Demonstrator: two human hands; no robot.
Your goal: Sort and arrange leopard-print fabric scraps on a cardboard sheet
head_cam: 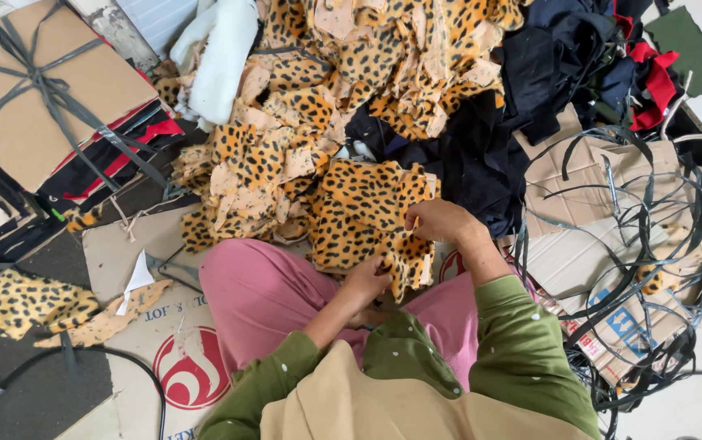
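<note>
Gripping leopard-print fabric piece (pixel 367 216) over lap: left hand (pixel 367 281) pinched near edge, right hand (pixel 440 222) pinched far edge, stretching it flat. Scrap heap (pixel 302 106) lay beyond, cardboard (pixel 164 326) underneath.

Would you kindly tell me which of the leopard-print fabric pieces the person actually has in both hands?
It is the leopard-print piece over the pink-trousered lap, pinched by the left hand and right hand. The small leopard scrap lies alone far left; the big pile sits untouched beyond.
</note>
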